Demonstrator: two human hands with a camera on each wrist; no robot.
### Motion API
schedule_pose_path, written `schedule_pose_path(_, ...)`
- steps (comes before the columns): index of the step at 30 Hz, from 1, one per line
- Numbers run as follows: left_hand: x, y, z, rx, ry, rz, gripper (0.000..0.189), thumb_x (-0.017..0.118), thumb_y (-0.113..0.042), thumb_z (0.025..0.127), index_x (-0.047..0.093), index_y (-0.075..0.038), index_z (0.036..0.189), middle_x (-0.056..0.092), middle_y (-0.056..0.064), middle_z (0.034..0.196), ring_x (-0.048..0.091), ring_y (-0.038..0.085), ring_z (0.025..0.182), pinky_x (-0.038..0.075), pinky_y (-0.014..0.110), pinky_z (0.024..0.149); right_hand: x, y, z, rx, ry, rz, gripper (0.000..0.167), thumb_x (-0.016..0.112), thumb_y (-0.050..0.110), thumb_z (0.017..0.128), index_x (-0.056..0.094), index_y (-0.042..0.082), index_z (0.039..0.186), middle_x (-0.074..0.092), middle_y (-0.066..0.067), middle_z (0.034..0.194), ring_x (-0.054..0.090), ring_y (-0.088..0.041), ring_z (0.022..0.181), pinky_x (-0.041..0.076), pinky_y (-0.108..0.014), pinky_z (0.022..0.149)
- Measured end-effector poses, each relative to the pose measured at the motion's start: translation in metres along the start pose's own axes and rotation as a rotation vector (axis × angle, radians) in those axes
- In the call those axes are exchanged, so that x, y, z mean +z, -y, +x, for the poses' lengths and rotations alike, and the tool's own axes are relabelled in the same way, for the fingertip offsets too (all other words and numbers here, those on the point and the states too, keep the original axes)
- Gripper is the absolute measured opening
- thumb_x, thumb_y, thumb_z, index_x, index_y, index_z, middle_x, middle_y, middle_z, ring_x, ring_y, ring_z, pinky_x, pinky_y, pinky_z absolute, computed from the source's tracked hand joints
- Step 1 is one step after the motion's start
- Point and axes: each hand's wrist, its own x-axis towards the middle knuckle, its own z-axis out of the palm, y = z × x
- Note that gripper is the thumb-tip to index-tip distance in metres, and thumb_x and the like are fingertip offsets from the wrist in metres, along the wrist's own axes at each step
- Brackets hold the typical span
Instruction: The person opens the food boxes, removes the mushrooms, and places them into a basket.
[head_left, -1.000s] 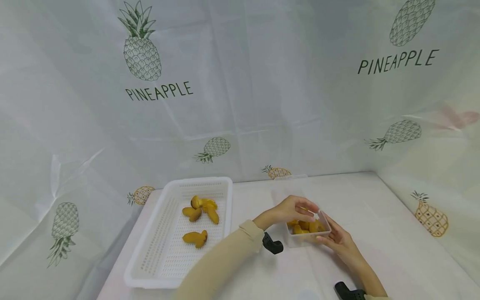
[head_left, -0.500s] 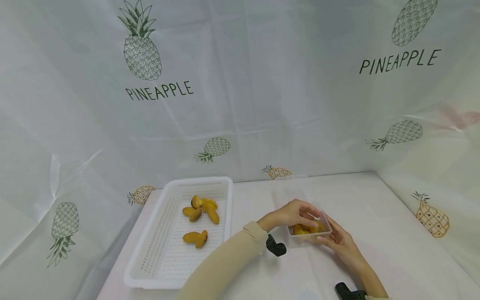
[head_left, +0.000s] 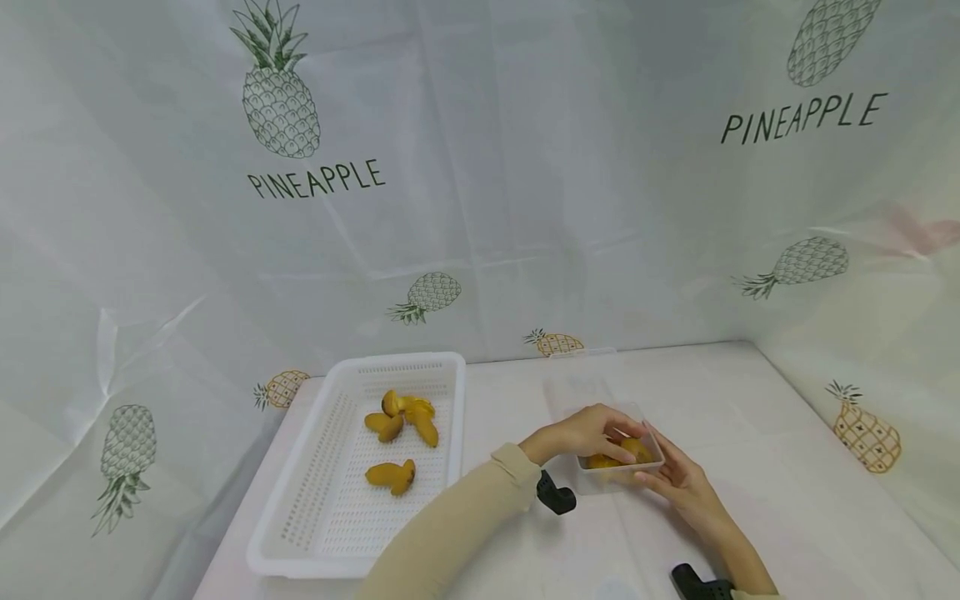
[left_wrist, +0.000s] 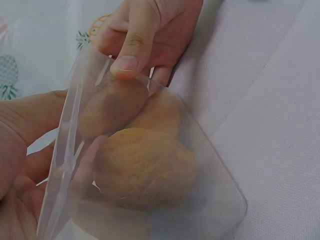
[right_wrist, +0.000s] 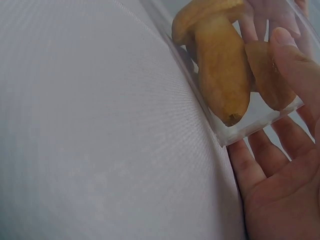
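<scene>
A small clear plastic box [head_left: 624,470] on the table holds several yellow-brown mushrooms [head_left: 636,450]. My left hand [head_left: 587,433] reaches in over its left side, fingers down among the mushrooms. Through the wall in the left wrist view, a fingertip shows beside a plump mushroom [left_wrist: 145,167]. My right hand [head_left: 686,485] grips the box's right end, thumb on the near side and the other fingers round the far side. Seen from the right wrist, one mushroom [right_wrist: 222,70] lies along the wall with its cap and stem showing.
Left of the box stands a white perforated basket [head_left: 300,500] with several more mushrooms [head_left: 392,477] in it. Behind the box lies its clear lid [head_left: 577,392], folded back. A pineapple-print sheet [head_left: 540,208] hangs behind the white-covered table.
My left hand has come down and slightly right, from above the box to in among the mushrooms, covering some of them. The right hand keeps its grip on the box. The basket is unchanged.
</scene>
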Motion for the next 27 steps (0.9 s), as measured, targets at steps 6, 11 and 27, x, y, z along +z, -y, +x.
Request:
schedule_pose_path(6,0.0010,0.0000,-0.0011,-0.004,-0.016,0.033,0.046,0.075,-0.008,0.089,0.063,-0.002,0.134,0.064,0.005,0.132,0.061,0.002,0.110,0.047,0.012,0.090,0.0003,-0.0007,-0.0007,0.009,0.004,-0.009,0.075,0.062,-0.006,0.095,0.023,0.004,0.158,0.029,0.022,0.154,0.045,0.009,0.125,0.049,-0.016,0.091)
schedule_pose_path(11,0.0010,0.0008,-0.0016,-0.020,-0.019,0.039,0.045,0.076,-0.009,0.088,0.065,-0.005,0.132,0.065,0.001,0.130,0.062,-0.002,0.105,0.047,0.010,0.087,0.0000,-0.0023,-0.0009,-0.003,0.023,-0.003,0.075,0.061,-0.007,0.095,0.022,0.005,0.158,0.029,0.018,0.157,0.044,0.009,0.127,0.048,-0.016,0.093)
schedule_pose_path(27,-0.0030,0.0033,-0.0002,0.005,-0.072,0.023,0.036,0.078,-0.014,0.088,0.072,-0.009,0.123,0.069,-0.005,0.120,0.062,-0.003,0.099,0.048,0.011,0.085,-0.0007,0.0000,0.0008,0.009,0.001,-0.027,0.074,0.063,-0.006,0.095,0.024,0.003,0.158,0.028,0.001,0.159,0.045,0.010,0.125,0.046,-0.015,0.095)
